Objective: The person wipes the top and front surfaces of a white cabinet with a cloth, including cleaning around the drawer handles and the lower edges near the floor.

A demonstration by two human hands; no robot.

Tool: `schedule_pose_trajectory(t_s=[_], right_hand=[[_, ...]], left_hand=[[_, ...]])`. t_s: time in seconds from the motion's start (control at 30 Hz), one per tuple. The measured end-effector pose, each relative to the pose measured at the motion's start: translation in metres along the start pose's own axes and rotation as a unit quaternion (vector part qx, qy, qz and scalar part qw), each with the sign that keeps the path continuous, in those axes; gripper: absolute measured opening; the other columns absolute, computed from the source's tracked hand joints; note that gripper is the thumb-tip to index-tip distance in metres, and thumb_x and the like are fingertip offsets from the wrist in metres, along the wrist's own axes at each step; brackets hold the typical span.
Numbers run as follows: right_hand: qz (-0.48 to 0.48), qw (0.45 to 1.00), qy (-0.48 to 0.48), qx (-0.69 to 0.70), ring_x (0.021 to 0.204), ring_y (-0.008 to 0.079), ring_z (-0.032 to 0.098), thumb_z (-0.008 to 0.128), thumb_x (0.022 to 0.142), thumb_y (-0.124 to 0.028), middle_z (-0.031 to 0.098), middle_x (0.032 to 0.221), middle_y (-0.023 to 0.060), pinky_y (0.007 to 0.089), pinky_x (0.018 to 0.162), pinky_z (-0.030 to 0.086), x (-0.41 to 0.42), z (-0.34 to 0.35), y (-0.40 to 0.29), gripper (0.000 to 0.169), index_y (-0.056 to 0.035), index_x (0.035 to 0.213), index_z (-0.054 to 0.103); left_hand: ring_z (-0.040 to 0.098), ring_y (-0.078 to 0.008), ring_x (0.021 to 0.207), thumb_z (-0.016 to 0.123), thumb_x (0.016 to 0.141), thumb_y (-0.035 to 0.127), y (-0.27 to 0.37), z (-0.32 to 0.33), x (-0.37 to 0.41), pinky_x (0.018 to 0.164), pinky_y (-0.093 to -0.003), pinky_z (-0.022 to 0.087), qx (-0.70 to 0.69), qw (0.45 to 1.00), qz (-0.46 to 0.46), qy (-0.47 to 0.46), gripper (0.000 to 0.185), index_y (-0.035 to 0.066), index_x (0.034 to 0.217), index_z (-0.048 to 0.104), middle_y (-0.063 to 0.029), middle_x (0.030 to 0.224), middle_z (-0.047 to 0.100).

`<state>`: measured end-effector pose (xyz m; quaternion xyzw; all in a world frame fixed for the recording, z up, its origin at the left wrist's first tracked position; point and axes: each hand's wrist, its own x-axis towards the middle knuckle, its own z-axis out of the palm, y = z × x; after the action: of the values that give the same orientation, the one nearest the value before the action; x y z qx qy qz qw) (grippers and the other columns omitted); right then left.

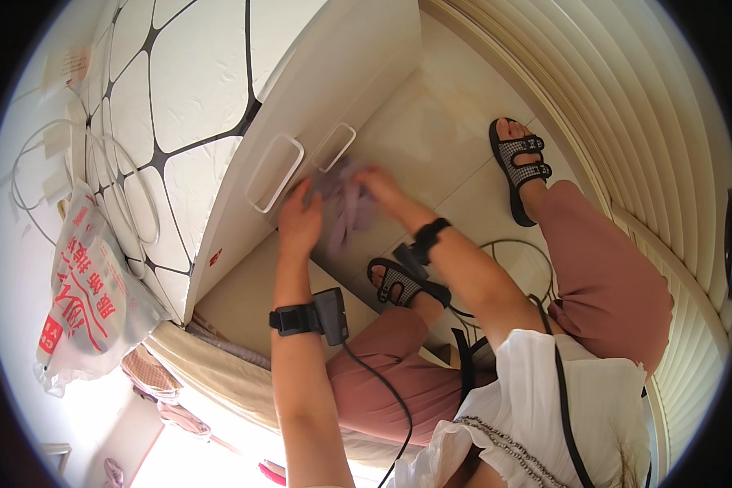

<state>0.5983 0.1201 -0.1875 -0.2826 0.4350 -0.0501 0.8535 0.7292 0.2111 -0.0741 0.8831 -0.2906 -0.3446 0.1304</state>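
Observation:
A lavender piece of cloth [349,210], blurred by motion, hangs in loose strips in front of a white cabinet or drawer front. My right hand [381,188] pinches its upper right part. On the other side, my left hand [300,221] is at the cloth's left edge, thumb and forefinger raised; blur hides whether they grip it. Just beyond my hands are two white bar handles, a larger one [287,177] and a smaller one [341,146].
Left of the cabinet hangs a plastic bag [91,299] bearing red writing, near white cables [107,152]. A round wire-framed stand [518,242] is between my legs. Cream pleated panelling [640,104] curves along the right. My sandalled feet rest on floor tiles [445,116].

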Motion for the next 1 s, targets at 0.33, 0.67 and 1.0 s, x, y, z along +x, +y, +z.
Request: schedule_pose_trajectory(t_s=[0.33, 0.67, 1.0], right_hand=[[-0.5, 0.817, 0.282, -0.057, 0.093, 0.0219, 0.054, 0.058, 0.073, 0.003, 0.049, 0.11, 0.011, 0.0286, 0.078, 0.046, -0.005, -0.029, -0.134, 0.042, -0.0024, 0.113, 0.046], [-0.407, 0.905, 0.123, -0.028, 0.104, 0.0269, 0.054, 0.056, 0.065, 0.007, 0.051, 0.11, 0.0134, 0.0328, 0.087, 0.045, 0.045, -0.009, -0.034, 0.044, -0.001, 0.108, 0.058], [-0.225, 0.932, 0.251, 0.134, 0.082, 0.019, 0.057, 0.053, 0.073, 0.002, 0.059, 0.1, 0.0064, 0.0303, 0.064, 0.048, 0.078, -0.111, -0.082, 0.052, -0.0072, 0.123, 0.048]], left_hand=[[0.038, -0.0315, 0.131, 0.052, 0.088, 0.022, 0.003, 0.004, -0.015, 0.107, -0.0348, 0.03, -0.034, 0.999, -0.03, -0.005, 0.05, 0.005, 0.135, 0.045, -0.0204, 0.139, 0.043], [0.038, -0.0306, 0.132, 0.05, 0.089, 0.015, 0.012, 0.015, 0.0, 0.107, -0.0345, 0.029, -0.061, 0.998, 0.013, -0.013, 0.048, 0.006, 0.135, 0.044, -0.0195, 0.139, 0.043], [0.04, -0.0306, 0.13, 0.047, 0.089, 0.012, 0.045, 0.011, -0.001, 0.107, -0.0349, 0.031, -0.033, 0.998, 0.037, -0.024, 0.046, 0.009, 0.136, 0.044, -0.0179, 0.138, 0.045]])
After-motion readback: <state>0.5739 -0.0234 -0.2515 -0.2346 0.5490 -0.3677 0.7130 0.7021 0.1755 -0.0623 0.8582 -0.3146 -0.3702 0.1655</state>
